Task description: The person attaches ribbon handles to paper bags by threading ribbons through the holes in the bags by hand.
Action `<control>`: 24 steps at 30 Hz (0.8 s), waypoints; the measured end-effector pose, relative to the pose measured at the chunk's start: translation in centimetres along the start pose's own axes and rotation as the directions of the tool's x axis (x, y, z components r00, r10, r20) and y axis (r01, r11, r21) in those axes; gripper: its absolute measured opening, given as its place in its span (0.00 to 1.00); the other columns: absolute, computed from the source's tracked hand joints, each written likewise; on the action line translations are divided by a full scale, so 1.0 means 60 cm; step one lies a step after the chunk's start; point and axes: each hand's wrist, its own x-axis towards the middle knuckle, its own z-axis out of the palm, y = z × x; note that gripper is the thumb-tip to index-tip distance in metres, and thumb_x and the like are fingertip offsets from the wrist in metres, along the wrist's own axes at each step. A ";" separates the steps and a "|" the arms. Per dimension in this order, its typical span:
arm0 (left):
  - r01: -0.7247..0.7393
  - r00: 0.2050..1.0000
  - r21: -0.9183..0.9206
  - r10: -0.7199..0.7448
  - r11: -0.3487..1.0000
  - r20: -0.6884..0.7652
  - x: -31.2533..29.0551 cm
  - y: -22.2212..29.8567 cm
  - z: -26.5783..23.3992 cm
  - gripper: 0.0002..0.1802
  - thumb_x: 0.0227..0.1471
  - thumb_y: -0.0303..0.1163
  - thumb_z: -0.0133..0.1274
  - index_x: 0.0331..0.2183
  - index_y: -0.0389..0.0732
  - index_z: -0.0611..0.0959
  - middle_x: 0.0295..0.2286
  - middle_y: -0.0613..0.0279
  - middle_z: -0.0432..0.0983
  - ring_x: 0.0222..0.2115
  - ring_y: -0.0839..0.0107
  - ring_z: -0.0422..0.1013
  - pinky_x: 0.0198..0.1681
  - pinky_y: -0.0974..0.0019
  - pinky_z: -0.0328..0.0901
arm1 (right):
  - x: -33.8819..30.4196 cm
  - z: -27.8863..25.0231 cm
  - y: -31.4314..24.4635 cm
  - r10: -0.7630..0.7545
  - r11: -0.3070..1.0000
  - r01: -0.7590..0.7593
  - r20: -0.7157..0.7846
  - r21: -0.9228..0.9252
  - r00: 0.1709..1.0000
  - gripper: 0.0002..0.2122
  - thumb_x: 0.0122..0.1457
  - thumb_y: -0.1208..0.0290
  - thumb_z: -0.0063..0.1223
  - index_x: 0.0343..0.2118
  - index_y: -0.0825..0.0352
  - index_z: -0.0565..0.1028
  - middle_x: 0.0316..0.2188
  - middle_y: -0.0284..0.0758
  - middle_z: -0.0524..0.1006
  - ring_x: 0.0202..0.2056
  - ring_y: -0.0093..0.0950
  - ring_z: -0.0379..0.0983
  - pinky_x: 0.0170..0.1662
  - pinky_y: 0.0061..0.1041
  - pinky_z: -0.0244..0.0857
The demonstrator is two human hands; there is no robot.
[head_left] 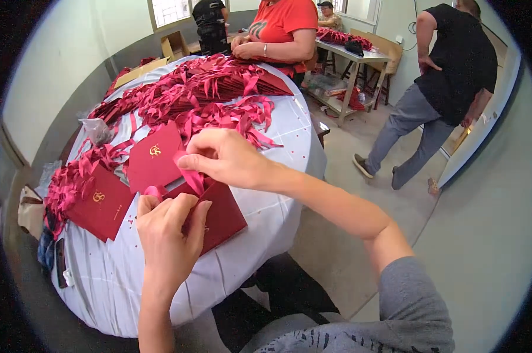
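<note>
Your right hand (pixel 228 157) is pinched shut on a loop of pink ribbon (pixel 190 176) just above the dark red card folder (pixel 222 215), which lies at the near edge of the round white-clothed surface (pixel 266 206); your left hand (pixel 169 232) rests on the folder's near side, fingers closed around the ribbon's lower end where a small curl shows by the thumb; a second folder with a gold emblem (pixel 154 159) lies just behind the one you hold, and a third (pixel 104 203) sits to its left, beside a heap of loose ribbons (pixel 72 176); farther behind the folder, stacked folders and tangled ribbons (pixel 213 88) fill the surface, where a person in a red shirt (pixel 281 29) works; another person in dark clothes (pixel 448 76) walks off to the right; the likely trouble is the ribbon slipping from your right fingertips if you pull too hard, or the folder sliding off the near edge should your left hand lift; a twist in the loop could also leave the bow crooked.
</note>
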 end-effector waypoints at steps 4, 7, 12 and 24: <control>0.017 1.000 0.018 -0.017 1.000 -0.005 -0.007 -0.010 0.002 0.09 0.40 0.28 0.58 0.18 0.41 0.73 0.11 0.63 0.64 0.13 0.66 0.59 0.26 0.65 0.51 | -0.007 -0.032 -0.026 0.286 0.945 -0.254 0.145 -0.209 0.947 0.22 0.53 0.53 0.53 0.17 0.71 0.70 0.12 0.30 0.65 0.18 0.17 0.60 0.21 0.23 0.55; 0.012 1.000 0.014 -0.012 1.000 0.009 -0.004 -0.005 -0.001 0.09 0.40 0.29 0.58 0.18 0.42 0.73 0.12 0.63 0.68 0.14 0.67 0.63 0.27 0.65 0.52 | -0.019 -0.035 -0.022 0.344 0.937 -0.307 0.293 -0.166 0.892 0.28 0.54 0.47 0.48 0.13 0.72 0.70 0.09 0.32 0.64 0.16 0.18 0.60 0.20 0.26 0.55; 0.015 1.000 0.040 -0.015 0.999 0.006 -0.007 -0.008 -0.002 0.08 0.40 0.29 0.58 0.19 0.42 0.74 0.13 0.64 0.68 0.14 0.68 0.63 0.27 0.65 0.52 | -0.021 -0.014 -0.010 0.257 0.876 -0.373 0.358 0.306 0.898 0.17 0.51 0.56 0.56 0.23 0.70 0.78 0.19 0.29 0.74 0.23 0.16 0.65 0.29 0.18 0.60; -0.001 1.000 0.016 0.001 1.000 0.010 -0.006 -0.011 0.003 0.07 0.41 0.30 0.57 0.20 0.42 0.74 0.14 0.63 0.69 0.15 0.67 0.65 0.28 0.65 0.53 | 0.009 -0.008 -0.049 0.125 0.719 -0.276 0.272 0.638 0.954 0.08 0.58 0.74 0.46 0.39 0.71 0.68 0.30 0.39 0.77 0.35 0.25 0.74 0.38 0.21 0.66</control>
